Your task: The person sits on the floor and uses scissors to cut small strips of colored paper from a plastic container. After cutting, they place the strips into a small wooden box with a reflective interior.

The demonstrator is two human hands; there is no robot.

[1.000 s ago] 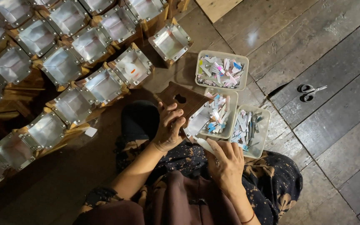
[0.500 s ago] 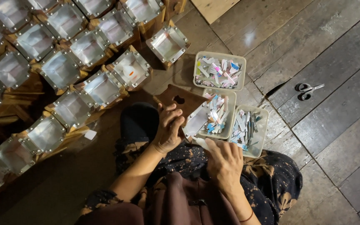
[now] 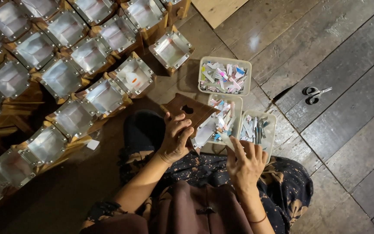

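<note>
Resting on the person's lap, one dark wooden box (image 3: pixel 190 113) with a small hole in its face is grasped by the left hand (image 3: pixel 176 138), fingers curled over its near edge; a metal-lined opening shows at the box's right side. The right hand (image 3: pixel 245 161) pinches one pale paper strip (image 3: pixel 227 139) between thumb and forefingers, just near of the trays. Three shallow white trays of coloured paper scraps sit on the plank floor (image 3: pixel 347 56) to the right of the box: one far tray (image 3: pixel 224 76), one middle tray (image 3: pixel 224 118) just behind the box, and one right tray (image 3: pixel 256 130) touching the middle one. One pair of scissors (image 3: pixel 316 93) lies well apart, farther right. At left and far left, rows of open wooden boxes with shiny metal lining (image 3: pixel 61 78) stand packed side by side; roughly eighteen are at least partly in view, though the dim left edge makes an exact count uncertain. One of them (image 3: pixel 133 78) holds a small white object.
</note>
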